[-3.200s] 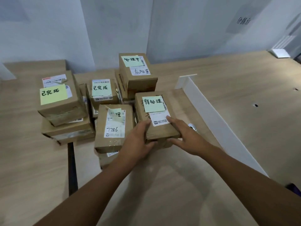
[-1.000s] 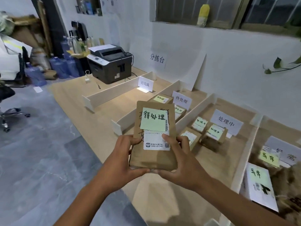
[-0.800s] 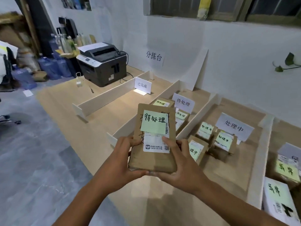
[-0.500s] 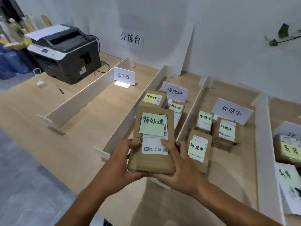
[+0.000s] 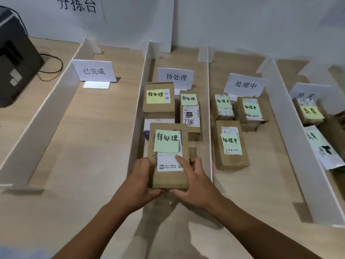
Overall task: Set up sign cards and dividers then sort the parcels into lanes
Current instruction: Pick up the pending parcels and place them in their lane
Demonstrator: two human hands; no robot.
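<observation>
I hold a brown cardboard parcel (image 5: 169, 176) with a green 待处理 note between both hands, low over the near end of the second lane. My left hand (image 5: 139, 182) grips its left side. My right hand (image 5: 194, 184) grips the right side, thumb across the white label. Behind it in that lane lie two more 待处理 parcels (image 5: 158, 106) (image 5: 190, 113) and the 待处理 sign card (image 5: 175, 77). White dividers (image 5: 139, 101) (image 5: 209, 109) wall this lane.
The left lane holds only the 已完成 sign card (image 5: 93, 71). The third lane has the 处理中 sign card (image 5: 244, 85) and three parcels (image 5: 230, 144). More parcels (image 5: 308, 111) fill the far right lane. A black printer (image 5: 13, 58) stands at the left.
I carried the parcel from the pile to the sorting table. Over the last second the view closed in and the parcel came down into the near end of the 待处理 lane.
</observation>
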